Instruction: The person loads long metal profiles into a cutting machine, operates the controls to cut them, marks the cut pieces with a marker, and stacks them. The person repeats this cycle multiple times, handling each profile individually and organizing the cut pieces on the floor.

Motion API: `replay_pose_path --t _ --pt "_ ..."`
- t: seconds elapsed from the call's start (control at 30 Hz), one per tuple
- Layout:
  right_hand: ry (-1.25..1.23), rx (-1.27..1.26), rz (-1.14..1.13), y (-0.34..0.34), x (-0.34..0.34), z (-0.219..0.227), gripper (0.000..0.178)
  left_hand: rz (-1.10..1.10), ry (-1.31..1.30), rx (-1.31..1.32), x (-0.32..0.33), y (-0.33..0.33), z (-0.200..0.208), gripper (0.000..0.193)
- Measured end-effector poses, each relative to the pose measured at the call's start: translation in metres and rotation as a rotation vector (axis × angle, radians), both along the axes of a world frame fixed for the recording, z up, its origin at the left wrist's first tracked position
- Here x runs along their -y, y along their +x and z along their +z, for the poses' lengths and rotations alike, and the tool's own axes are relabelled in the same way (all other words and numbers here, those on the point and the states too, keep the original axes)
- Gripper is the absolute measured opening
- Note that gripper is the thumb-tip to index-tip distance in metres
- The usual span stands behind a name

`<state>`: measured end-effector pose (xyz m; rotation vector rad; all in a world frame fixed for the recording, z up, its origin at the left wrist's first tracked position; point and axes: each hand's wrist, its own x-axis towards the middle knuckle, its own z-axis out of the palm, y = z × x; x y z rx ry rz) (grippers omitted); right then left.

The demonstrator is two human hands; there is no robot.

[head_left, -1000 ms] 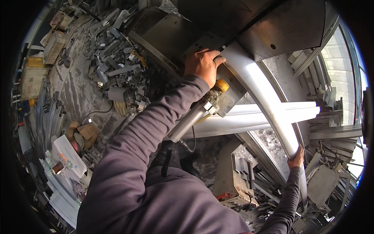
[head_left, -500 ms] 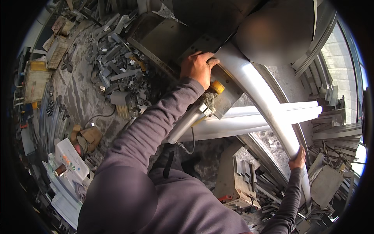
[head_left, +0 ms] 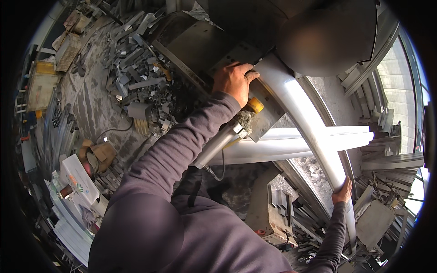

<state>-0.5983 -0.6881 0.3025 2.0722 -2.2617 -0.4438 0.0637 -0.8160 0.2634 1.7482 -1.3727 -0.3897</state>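
A long silvery metal profile (head_left: 307,116) slants from the dark machine (head_left: 200,43) at the top down to the lower right. My right hand (head_left: 342,191) is closed around it near its lower end. Beside its upper end, my left hand (head_left: 231,83) is closed at the edge of a metal plate (head_left: 268,119) on the machine. The thumb lies close to the profile, but what the curled fingers grip is hidden. Below that wrist are a yellow knob (head_left: 256,105) and a silver air cylinder (head_left: 221,144) with a hose.
Other shiny profiles (head_left: 273,148) cross beneath the long one. A heap of metal offcuts (head_left: 136,68) lies at the upper left. A white box (head_left: 78,178) stands at the left, and a bin of short profiles (head_left: 266,214) at the lower middle. Stacked profiles (head_left: 393,161) line the right side.
The view has turned slightly. My right hand and the profile's lower end appear a little lower and further left. Both hands keep nearly the same places and grips.
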Motion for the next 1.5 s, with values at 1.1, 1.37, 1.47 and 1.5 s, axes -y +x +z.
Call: replay_pose_path --t 1.1,1.37,1.47,1.5 --pt "0.022 0.026 -0.056 0.004 0.003 0.012 0.077 -0.851 0.109 0.007 -0.031 -0.253 0.082 0.071" --pt "0.018 0.039 -0.107 -0.017 -0.005 0.002 0.083 -1.059 -0.132 0.811 -0.053 -0.412 0.012 0.067" --pt "-0.008 0.047 -0.154 -0.022 -0.006 -0.001 0.089 -0.946 -0.146 0.883 -0.056 -0.429 0.004 0.059" --pt "0.009 0.022 -0.185 -0.021 -0.008 -0.001 0.092 -0.935 -0.134 0.885 -0.057 -0.433 0.004 0.057"
